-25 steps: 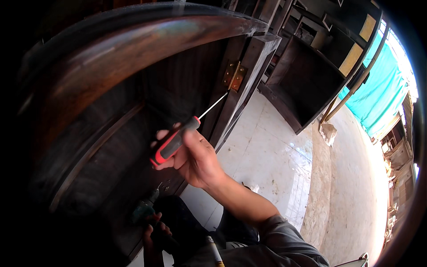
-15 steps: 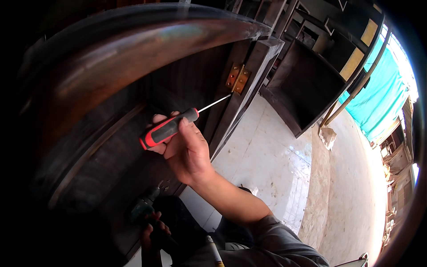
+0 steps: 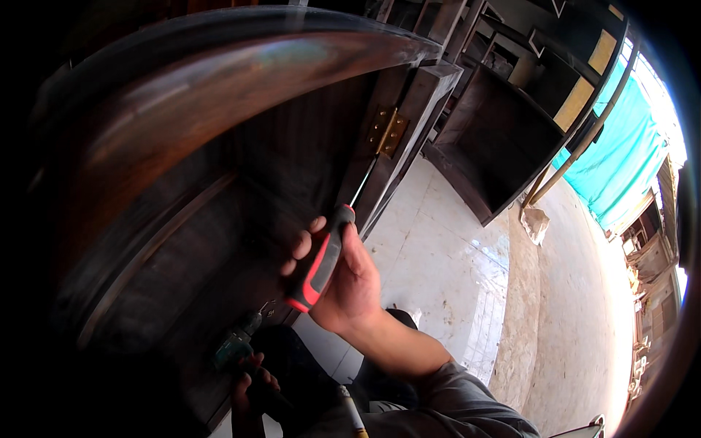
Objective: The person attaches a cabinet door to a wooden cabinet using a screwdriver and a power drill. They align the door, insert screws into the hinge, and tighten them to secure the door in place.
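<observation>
A screwdriver (image 3: 321, 264) with a red and black handle is gripped in my right hand (image 3: 352, 281). Its thin shaft slants up and to the right, and the tip is close to the lower end of a brass hinge (image 3: 387, 133); whether it touches is hard to make out. Several screw heads show on the hinge, which joins a dark wooden door panel (image 3: 292, 168) to a wooden frame post (image 3: 423, 113). Low in the picture, in shadow, my left hand (image 3: 255, 379) is closed around the handle of a dark green power drill (image 3: 235, 347).
Behind the post, to the right, stands a dark open cabinet (image 3: 504, 139). Pale floor tiles (image 3: 438, 248) spread below it. Farther right hangs a turquoise sheet (image 3: 621, 153) beside a leaning pole (image 3: 584, 150). A lit cigarette (image 3: 352, 410) sticks up at the bottom edge.
My right hand has moved down and to the right, and the screwdriver now stands steeper, its tip still near the hinge's lower end. My left hand with the drill has hardly moved.
</observation>
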`<action>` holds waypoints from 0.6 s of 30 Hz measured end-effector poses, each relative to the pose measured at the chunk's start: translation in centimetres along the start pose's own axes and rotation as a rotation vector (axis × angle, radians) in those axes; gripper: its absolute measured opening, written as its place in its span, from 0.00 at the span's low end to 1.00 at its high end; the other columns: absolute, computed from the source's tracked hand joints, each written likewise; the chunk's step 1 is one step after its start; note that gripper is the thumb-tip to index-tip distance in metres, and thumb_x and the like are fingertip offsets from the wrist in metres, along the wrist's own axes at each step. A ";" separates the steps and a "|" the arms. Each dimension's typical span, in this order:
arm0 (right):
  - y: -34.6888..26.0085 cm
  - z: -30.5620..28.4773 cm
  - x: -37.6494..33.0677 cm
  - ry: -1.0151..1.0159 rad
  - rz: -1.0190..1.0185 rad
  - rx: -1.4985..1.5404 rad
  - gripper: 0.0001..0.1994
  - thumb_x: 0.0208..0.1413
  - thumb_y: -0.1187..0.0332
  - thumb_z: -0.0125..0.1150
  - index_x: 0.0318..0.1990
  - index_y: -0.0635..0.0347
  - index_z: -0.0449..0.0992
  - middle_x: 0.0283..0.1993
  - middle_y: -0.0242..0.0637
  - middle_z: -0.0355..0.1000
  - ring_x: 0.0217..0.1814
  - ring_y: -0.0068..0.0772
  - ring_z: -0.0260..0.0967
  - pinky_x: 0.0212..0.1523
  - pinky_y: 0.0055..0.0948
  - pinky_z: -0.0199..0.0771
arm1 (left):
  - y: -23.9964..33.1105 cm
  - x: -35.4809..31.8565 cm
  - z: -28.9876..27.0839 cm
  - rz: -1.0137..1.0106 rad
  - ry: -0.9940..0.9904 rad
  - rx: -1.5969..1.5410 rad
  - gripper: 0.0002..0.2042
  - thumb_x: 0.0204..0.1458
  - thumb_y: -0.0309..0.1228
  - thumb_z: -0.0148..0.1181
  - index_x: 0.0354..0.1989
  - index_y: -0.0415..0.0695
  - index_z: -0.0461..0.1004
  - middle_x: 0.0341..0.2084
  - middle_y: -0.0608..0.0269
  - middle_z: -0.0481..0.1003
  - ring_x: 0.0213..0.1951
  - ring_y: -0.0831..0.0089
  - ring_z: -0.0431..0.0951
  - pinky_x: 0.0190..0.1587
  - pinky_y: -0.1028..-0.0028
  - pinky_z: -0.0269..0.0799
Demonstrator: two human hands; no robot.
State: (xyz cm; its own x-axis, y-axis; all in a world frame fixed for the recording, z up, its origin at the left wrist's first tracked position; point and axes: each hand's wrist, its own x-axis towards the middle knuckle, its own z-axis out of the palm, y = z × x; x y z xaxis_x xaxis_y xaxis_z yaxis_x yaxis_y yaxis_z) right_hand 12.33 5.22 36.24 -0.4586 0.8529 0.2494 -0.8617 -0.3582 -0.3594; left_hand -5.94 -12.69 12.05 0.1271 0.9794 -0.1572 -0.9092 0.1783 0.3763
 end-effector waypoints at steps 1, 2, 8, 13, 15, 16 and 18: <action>-0.4 -0.1 -0.4 0.010 0.013 -0.003 0.18 0.65 0.49 0.45 0.48 0.53 0.67 0.43 0.39 0.72 0.46 0.44 0.73 0.47 0.41 0.73 | 0.0 0.1 0.2 0.012 -0.004 0.017 0.29 0.56 0.38 0.58 0.64 0.43 0.58 0.54 0.59 0.69 0.35 0.60 0.77 0.34 0.58 0.78; -0.7 -0.1 -0.7 0.018 0.031 -0.003 0.18 0.65 0.49 0.45 0.48 0.53 0.67 0.43 0.39 0.72 0.46 0.44 0.73 0.47 0.41 0.73 | 0.0 0.2 0.4 0.029 -0.005 0.034 0.29 0.56 0.38 0.58 0.64 0.43 0.58 0.55 0.59 0.69 0.35 0.61 0.77 0.34 0.57 0.78; -0.9 -0.5 -1.0 0.035 0.074 -0.012 0.17 0.67 0.51 0.42 0.49 0.54 0.66 0.44 0.41 0.73 0.45 0.45 0.74 0.45 0.40 0.77 | -0.5 0.1 -1.1 0.020 0.044 0.015 0.28 0.55 0.38 0.58 0.63 0.42 0.60 0.57 0.59 0.69 0.33 0.62 0.77 0.32 0.58 0.78; -1.0 -1.1 -1.1 0.073 0.088 -0.095 0.17 0.67 0.52 0.44 0.50 0.55 0.66 0.44 0.43 0.73 0.46 0.45 0.74 0.46 0.41 0.78 | -0.4 0.2 -0.9 0.025 0.041 0.043 0.27 0.55 0.36 0.59 0.62 0.41 0.61 0.57 0.59 0.68 0.33 0.63 0.77 0.31 0.58 0.78; -0.6 -1.7 -1.6 0.029 0.091 -0.210 0.16 0.66 0.54 0.46 0.50 0.56 0.66 0.44 0.43 0.74 0.46 0.43 0.75 0.45 0.40 0.78 | -0.3 0.3 -0.7 0.019 0.033 0.048 0.27 0.54 0.36 0.59 0.62 0.41 0.61 0.57 0.59 0.69 0.33 0.63 0.77 0.31 0.59 0.78; -0.4 -2.1 -2.0 0.009 0.091 -0.268 0.15 0.66 0.55 0.48 0.50 0.56 0.66 0.44 0.43 0.74 0.46 0.42 0.75 0.45 0.39 0.79 | -0.3 0.4 -0.6 0.012 0.026 0.050 0.28 0.54 0.36 0.60 0.62 0.41 0.61 0.56 0.59 0.69 0.33 0.64 0.77 0.31 0.59 0.78; -0.8 -3.0 -3.0 -0.035 0.012 -0.402 0.15 0.65 0.57 0.50 0.50 0.57 0.65 0.44 0.44 0.74 0.46 0.40 0.75 0.44 0.37 0.79 | -0.1 0.7 0.4 0.031 0.042 0.077 0.28 0.53 0.36 0.60 0.62 0.41 0.62 0.56 0.59 0.69 0.33 0.64 0.77 0.31 0.59 0.78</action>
State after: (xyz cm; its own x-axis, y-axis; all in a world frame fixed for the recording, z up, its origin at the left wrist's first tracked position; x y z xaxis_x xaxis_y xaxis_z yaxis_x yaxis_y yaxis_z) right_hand 15.03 4.03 33.06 -0.4815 0.8334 0.2713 -0.7057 -0.1851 -0.6839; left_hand -5.65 -12.00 12.25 0.0812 0.9799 -0.1823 -0.8792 0.1566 0.4500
